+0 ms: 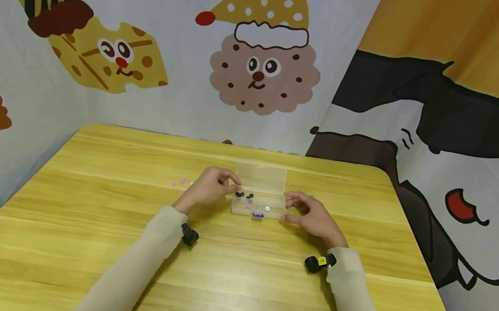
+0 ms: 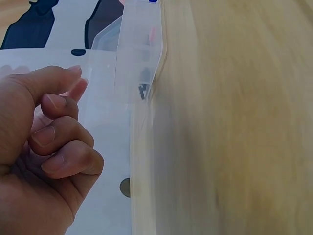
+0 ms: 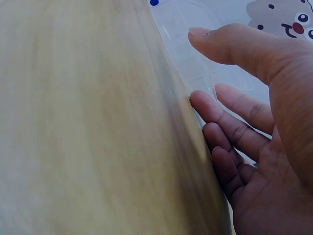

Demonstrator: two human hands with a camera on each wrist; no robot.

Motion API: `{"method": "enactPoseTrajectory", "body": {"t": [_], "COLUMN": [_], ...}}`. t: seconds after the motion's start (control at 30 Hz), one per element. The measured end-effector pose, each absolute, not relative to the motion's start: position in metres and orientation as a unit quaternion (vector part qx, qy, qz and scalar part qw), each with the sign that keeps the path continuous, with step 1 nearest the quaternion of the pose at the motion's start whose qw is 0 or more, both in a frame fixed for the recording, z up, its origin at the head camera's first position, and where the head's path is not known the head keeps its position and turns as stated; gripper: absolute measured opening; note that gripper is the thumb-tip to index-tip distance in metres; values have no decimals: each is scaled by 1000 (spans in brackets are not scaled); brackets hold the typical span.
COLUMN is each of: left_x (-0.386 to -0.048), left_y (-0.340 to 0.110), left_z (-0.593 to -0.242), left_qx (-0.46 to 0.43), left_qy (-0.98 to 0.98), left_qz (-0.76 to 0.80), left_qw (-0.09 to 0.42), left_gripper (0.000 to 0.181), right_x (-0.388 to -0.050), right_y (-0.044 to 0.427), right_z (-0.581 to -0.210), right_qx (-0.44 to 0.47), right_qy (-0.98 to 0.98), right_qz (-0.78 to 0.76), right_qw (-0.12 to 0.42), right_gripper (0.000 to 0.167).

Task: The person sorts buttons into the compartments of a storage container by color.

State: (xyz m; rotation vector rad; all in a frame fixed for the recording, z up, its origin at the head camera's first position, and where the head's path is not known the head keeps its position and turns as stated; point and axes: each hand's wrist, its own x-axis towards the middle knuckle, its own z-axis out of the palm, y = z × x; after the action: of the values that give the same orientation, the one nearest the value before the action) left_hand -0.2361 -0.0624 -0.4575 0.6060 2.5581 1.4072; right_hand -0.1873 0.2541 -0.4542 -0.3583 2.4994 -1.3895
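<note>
A clear plastic box (image 1: pixel 242 208) lies on the table with its transparent lid (image 1: pixel 261 177) raised at the back. Inside are small black pieces (image 1: pixel 250 196), a pink piece (image 1: pixel 248 206) and a white piece (image 1: pixel 267 209); a blue clasp (image 1: pixel 258 215) marks the front. My left hand (image 1: pixel 208 188) is at the box's left end, thumb and index tips close together, other fingers curled in the left wrist view (image 2: pixel 54 137); whether they pinch anything is unclear. At the right end, my right hand (image 1: pixel 314 219) has its thumb and fingers apart, fingertips beside the wall (image 3: pixel 188 63).
Small pink pieces (image 1: pixel 183 181) lie on the wooden table (image 1: pixel 233 279) left of the box, partly behind my left hand. A patterned cloth (image 1: pixel 142 110) hangs behind the table's far edge.
</note>
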Motion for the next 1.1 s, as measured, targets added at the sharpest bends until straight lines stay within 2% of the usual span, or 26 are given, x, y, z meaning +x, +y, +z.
{"method": "enactPoseTrajectory", "body": {"t": [1.1], "left_x": [-231], "left_y": [-128], "left_z": [-455], "left_qx": [138], "left_qy": [898], "left_qz": [410], "left_qw": [78], "left_gripper": [32], "right_x": [-187], "right_y": [252], "right_z": [-454], "right_qx": [-117], "right_qy": [864], "right_qz": [-472], "right_qw": [130], "right_gripper": [61]}}
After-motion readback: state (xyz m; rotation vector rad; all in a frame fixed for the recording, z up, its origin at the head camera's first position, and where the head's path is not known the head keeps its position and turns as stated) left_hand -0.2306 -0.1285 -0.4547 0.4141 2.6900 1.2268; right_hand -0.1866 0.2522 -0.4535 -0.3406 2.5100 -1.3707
